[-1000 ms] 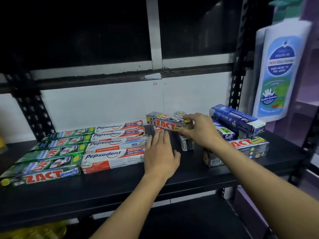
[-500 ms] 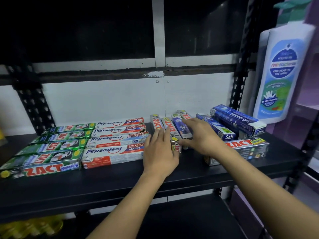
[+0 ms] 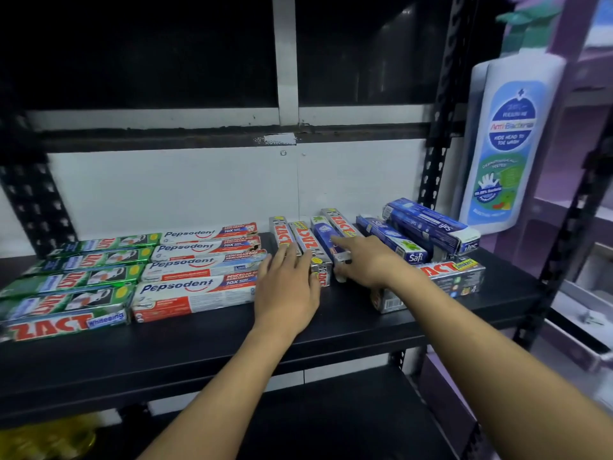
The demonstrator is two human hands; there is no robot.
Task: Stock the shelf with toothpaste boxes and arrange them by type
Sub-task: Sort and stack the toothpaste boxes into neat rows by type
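wide black shelf (image 3: 199,360) across the view, everything on 1 level. far right of both sets of fingers, a tall wash bottle (image 3: 507,144) hangs off the upright, not part of this job.

well left of the left fingers, the green zact boxes (image 3: 76,277) lie in a block, long axes left to right. just beside those fingers, 4 pepsodent boxes (image 3: 199,263), same heading. those 2 types look settled.

right of the right fingers, 2 blue safi boxes (image 3: 424,224) sprawl at an angle over a zact smokers box (image 3: 454,277), a loose pile, unsorted by my read.

now the middle: 3 grey zact boxes (image 3: 306,240) run front to back, long axes pointing away from the fingertips, with 1 stray blue box (image 3: 323,234) wedged between them. that's the mismatch, and the coming move turns on it.

left hand (image 3: 287,287) lies flat, fingers straight and together, over the near ends of the 2 leftmost grey boxes. right hand (image 3: 368,260) is the nearer one: index finger (image 3: 341,242) stretched along the blue box's top, touching it. its other fingers fold out of sight, so i cannot tell whether it grips. likely next: draw the blue box out along its length, toward the safi pile.
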